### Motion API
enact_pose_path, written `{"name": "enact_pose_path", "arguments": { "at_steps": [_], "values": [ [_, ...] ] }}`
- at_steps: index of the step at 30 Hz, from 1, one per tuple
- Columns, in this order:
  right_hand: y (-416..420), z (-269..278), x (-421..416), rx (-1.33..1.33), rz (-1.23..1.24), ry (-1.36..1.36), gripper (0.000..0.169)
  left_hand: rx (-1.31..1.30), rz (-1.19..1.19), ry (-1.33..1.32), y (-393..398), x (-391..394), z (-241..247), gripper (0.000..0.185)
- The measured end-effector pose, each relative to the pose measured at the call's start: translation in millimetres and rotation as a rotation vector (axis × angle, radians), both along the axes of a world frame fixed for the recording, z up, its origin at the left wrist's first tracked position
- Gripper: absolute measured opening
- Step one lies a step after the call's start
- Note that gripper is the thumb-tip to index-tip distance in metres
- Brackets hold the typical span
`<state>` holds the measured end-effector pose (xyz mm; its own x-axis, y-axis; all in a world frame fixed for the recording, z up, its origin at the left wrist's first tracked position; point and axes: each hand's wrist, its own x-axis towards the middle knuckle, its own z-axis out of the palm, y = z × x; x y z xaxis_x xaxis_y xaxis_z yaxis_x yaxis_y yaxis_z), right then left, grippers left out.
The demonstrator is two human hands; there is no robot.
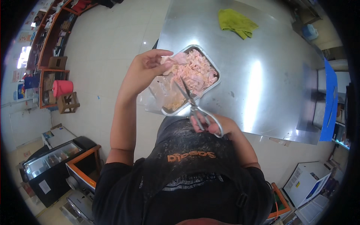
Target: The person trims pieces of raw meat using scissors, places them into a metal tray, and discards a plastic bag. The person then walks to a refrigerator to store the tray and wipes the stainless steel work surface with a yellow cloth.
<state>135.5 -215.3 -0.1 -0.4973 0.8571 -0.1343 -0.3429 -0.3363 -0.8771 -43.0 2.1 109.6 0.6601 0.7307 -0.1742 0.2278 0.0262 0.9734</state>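
My left hand (153, 63) pinches a piece of pale pink raw meat or skin (178, 58) above the left side of a metal tray (215, 67). More raw pieces (199, 70) are heaped in the tray. In my right hand (209, 123) is a pair of metal scissors (194, 104), its blades parted and pointing at the heap. A clear plastic bag (160, 87) covers the tray's near left part and hangs past the table edge. Small yellowish bits (175, 105) lie in the tray's near corner.
The tray rests at the left edge of a stainless steel table (239, 84). A yellow-green cloth (236, 22) lies towards its far side. A blue sheet (328, 101) stands at the right end. Across the floor are a pink bucket (62, 87) and a wooden stool (68, 103).
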Motion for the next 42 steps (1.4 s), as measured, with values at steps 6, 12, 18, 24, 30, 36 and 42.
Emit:
{"name": "enact_pose_path", "arguments": {
  "at_steps": [6,12,18,24,30,36,42],
  "values": [
    [26,6,0,0.034,-0.085,-0.043,0.087,-0.198,-0.063,0.031,-3,22,-4,0.053],
    [29,11,8,0.182,-0.171,-0.405,0.078,-0.565,-0.194,-0.113,-5,23,-11,0.065],
    [26,10,-1,0.111,-0.178,-0.322,0.065,-0.825,-0.406,-0.083,12,20,-46,0.062],
    [35,11,4,0.020,-0.219,-0.369,0.058,-0.703,-0.576,0.110,11,30,-64,0.051],
    [33,20,31,0.118,-0.358,-0.080,0.095,-0.263,-0.464,0.142,0,39,-59,0.029],
    [16,14,48,0.114,-0.450,-0.095,0.090,0.286,-0.436,0.536,8,44,-64,0.019],
    [0,1,46,0.102,-0.326,-0.164,0.079,0.805,-0.112,0.313,-6,34,-73,0.016]
  ]
}}
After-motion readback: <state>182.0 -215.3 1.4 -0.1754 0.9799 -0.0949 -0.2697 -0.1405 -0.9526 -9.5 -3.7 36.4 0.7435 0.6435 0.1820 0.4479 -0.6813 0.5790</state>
